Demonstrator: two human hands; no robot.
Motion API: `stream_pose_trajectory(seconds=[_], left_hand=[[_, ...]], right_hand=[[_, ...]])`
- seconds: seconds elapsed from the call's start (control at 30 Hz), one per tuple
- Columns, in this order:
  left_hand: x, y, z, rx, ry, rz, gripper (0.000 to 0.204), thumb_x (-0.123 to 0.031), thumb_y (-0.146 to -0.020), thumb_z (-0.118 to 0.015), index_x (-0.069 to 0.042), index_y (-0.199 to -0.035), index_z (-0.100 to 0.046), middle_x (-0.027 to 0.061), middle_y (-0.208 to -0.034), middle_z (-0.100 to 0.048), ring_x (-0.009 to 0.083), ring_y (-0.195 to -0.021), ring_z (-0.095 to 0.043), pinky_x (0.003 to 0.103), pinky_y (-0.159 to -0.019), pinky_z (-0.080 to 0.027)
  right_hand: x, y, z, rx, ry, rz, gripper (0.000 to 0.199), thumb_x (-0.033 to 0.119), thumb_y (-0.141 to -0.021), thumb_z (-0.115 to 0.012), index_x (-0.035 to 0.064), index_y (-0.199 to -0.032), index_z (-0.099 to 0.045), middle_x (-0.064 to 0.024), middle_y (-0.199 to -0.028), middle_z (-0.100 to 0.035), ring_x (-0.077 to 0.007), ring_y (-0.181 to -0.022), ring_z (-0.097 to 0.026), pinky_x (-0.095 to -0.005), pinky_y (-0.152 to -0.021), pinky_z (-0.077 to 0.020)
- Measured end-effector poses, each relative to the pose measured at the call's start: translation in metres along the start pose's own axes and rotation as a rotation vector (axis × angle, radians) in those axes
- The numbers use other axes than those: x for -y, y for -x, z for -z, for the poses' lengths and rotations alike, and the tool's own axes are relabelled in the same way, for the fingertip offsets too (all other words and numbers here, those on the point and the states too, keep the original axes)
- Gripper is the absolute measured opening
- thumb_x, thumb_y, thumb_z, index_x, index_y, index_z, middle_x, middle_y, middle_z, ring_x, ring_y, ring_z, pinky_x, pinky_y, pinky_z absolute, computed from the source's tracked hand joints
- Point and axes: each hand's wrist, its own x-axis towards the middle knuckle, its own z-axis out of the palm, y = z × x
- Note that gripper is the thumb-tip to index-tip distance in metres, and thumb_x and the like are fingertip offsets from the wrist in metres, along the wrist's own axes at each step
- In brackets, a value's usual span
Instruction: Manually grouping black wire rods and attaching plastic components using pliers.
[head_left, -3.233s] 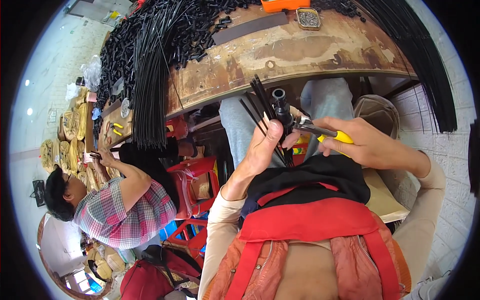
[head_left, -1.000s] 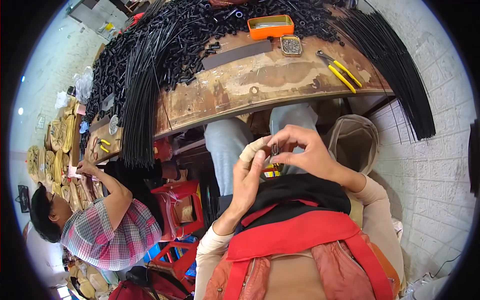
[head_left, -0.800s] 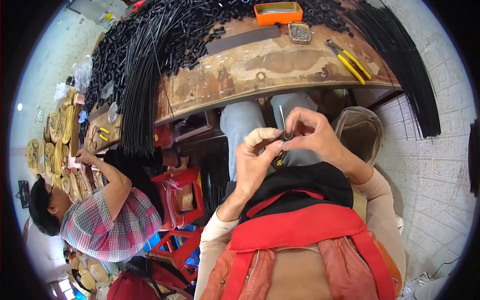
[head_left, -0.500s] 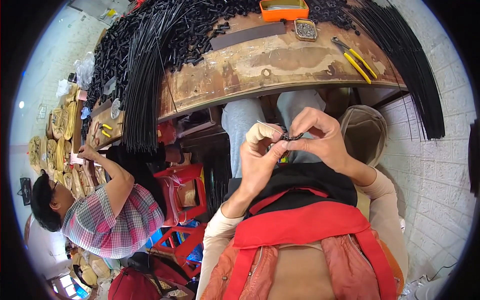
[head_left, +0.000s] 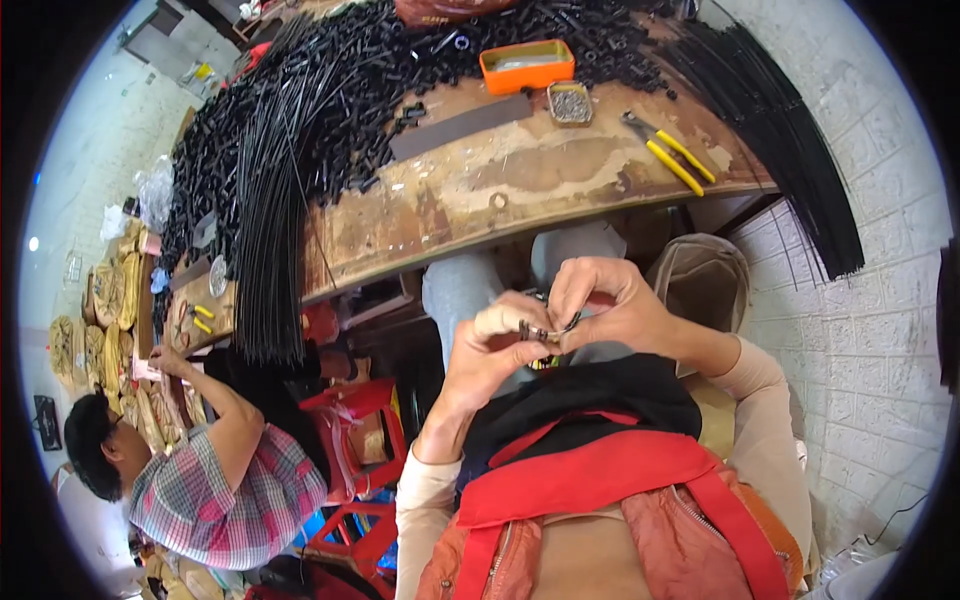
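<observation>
My left hand (head_left: 478,352), its index finger wrapped in pale covering, pinches one end of a small dark, partly shiny piece (head_left: 538,331) above my lap. From the other side, my right hand (head_left: 618,312) has its thumb and fingers closed on the same piece. The fingers cover most of it, so its exact kind cannot be made out. Beyond my hands, yellow-handled pliers (head_left: 675,163) lie on the wooden table (head_left: 480,205).
Black tubular parts (head_left: 340,130) are heaped across the table's far left. Bundles of thin black rods (head_left: 268,250) overhang its edge at both ends. An orange tray (head_left: 527,68) and a small box of metal bits (head_left: 570,104) stand at the back. A co-worker (head_left: 225,490) sits at left.
The view has shifted, with more of the table's back showing. My hands remain together on the small piece, which has turned and shows a shinier side. The pale strand by my left index finger no longer shows.
</observation>
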Motion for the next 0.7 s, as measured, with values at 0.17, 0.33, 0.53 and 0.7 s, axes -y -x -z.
stream_pose_trajectory(seconds=[0.17,0.33,0.53,0.7], left_hand=[[0.005,-0.001,-0.006,-0.162,0.073,0.14,0.017,0.006,-0.076,-0.073,0.001,-0.091,-0.068,0.0122,-0.102,-0.066,0.0185,-0.092,-0.064,0.031,-0.081,-0.052],[0.005,-0.017,-0.003,-0.263,-0.037,0.156,0.014,0.007,-0.079,-0.071,0.004,-0.092,-0.067,0.0115,-0.092,-0.07,0.019,-0.082,-0.067,0.031,-0.076,-0.055],[-0.009,-0.043,0.012,-0.23,0.018,0.157,0.015,0.01,-0.08,-0.069,0.004,-0.093,-0.066,0.0122,-0.096,-0.07,0.0168,-0.086,-0.067,0.031,-0.079,-0.057],[-0.004,-0.051,0.023,-0.123,0.075,0.169,0.017,0.013,-0.08,-0.066,0.005,-0.094,-0.061,0.0179,-0.101,-0.066,0.0241,-0.09,-0.067,0.039,-0.081,-0.057]], right_hand=[[0.001,0.001,0.005,-0.086,0.285,0.12,0.026,-0.002,-0.071,-0.08,0.0058,-0.085,-0.059,-0.0055,-0.087,-0.059,-0.0161,-0.088,-0.054,-0.0303,-0.079,-0.0434],[0.016,-0.017,0.029,-0.012,0.265,-0.123,0.024,-0.002,-0.073,-0.078,0.0038,-0.087,-0.06,-0.005,-0.094,-0.06,-0.015,-0.093,-0.055,-0.0289,-0.081,-0.0441],[0.051,-0.06,0.073,0.177,0.084,-0.561,0.026,0.009,-0.087,-0.066,-0.0009,-0.111,-0.064,-0.0067,-0.103,-0.065,-0.0127,-0.094,-0.059,-0.0263,-0.085,-0.0464],[0.041,-0.116,0.179,-0.178,1.063,-0.162,0.014,0.012,-0.088,-0.064,0.0014,-0.097,-0.068,-0.005,-0.09,-0.068,-0.0132,-0.081,-0.062,-0.028,-0.072,-0.0491]])
